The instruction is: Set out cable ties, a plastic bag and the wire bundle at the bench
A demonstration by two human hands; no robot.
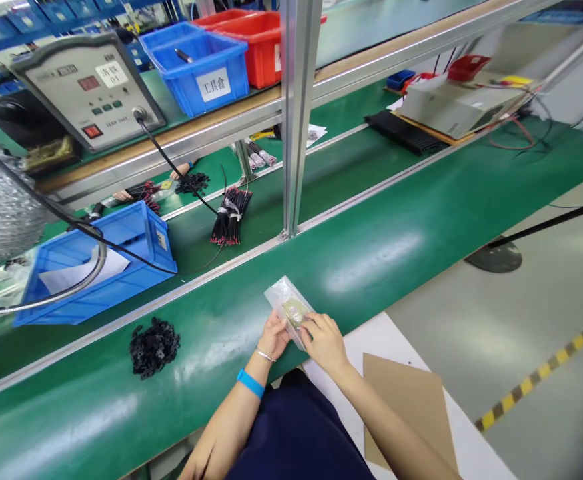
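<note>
A clear plastic bag (282, 292) with something yellowish inside is held above the front edge of the green bench. My left hand (274, 335) grips the bag's near left side, with a blue band and a thin bracelet at the wrist. On the right side, the fingers of my right hand (321, 339) are bent against the bag over the yellowish contents. What those contents are cannot be made out. Further left on the green surface lies a pile of small black parts (154, 347).
A metal post (297, 120) rises behind the bag. Bundled black wires (230, 215) and a blue crate (96, 263) lie beyond the rail. A soldering station (91, 90) stands on the shelf at left. Cardboard (406, 407) lies on a white surface at right.
</note>
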